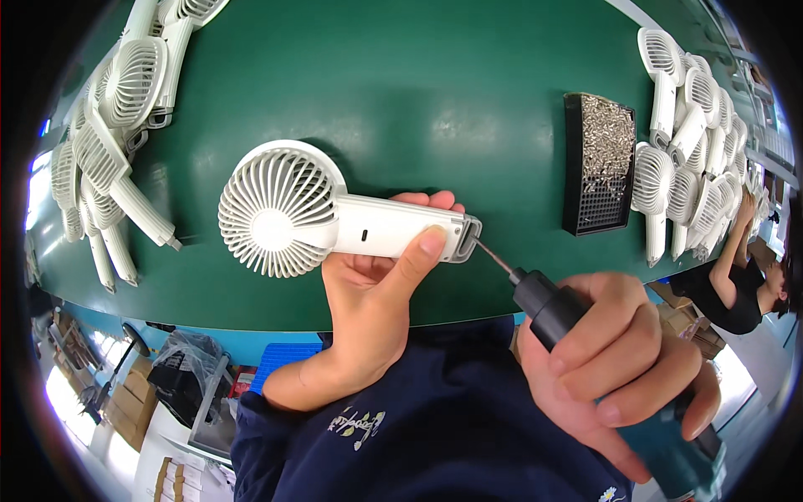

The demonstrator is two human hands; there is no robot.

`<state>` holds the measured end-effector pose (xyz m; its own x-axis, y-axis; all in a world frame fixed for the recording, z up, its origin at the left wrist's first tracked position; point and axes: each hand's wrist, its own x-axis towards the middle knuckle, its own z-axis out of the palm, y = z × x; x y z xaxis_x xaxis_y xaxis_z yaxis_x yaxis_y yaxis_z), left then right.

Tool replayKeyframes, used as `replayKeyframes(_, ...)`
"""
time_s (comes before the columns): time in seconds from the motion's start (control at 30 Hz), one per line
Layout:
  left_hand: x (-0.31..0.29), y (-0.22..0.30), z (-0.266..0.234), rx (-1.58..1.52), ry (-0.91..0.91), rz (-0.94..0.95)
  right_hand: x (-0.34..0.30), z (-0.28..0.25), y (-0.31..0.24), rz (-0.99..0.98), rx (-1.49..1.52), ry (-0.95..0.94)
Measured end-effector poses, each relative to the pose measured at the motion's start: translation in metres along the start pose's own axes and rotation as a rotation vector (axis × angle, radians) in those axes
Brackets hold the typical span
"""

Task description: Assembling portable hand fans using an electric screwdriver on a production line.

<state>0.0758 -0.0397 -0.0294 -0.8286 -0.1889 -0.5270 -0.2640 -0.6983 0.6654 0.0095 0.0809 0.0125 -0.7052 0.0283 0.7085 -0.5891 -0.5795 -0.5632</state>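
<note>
My left hand (376, 284) is closed round the handle of a white handheld fan (280, 213), thumb on top near the handle's end. The fan lies sideways, its round slatted head to the left. A grey loop (470, 239) sits at the handle's right end. In my right hand (623, 360) is an electric screwdriver (548, 305) with a black nose and a teal body. Its thin bit points up and left, with the tip at or very close to the loop; whether they touch I cannot tell.
A black tray (572, 167) of small metal screws stands right of the fan on the green table (468, 84). White fans are heaped at the left (134, 84) and right (703, 125) edges. Another person (736, 280) is at the far right.
</note>
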Motion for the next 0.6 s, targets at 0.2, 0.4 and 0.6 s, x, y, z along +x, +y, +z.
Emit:
replayKeyframes(0.2, -0.0005, 0.0004, 0.0003, 0.010, 0.011, -0.007, -0.0079, 0.0010, 0.0034, 0.013, -0.031, -0.034)
replayKeyframes(0.4, -0.0005, 0.0011, 0.0007, 0.003, -0.017, -0.006, -0.0075, 0.0047, 0.0015, 0.030, -0.071, -0.021)
replayKeyframes(0.6, 0.0002, 0.0019, 0.0035, -0.088, 0.035, -0.030, -0.0096, 0.0013, 0.0024, 0.033, -0.068, -0.032)
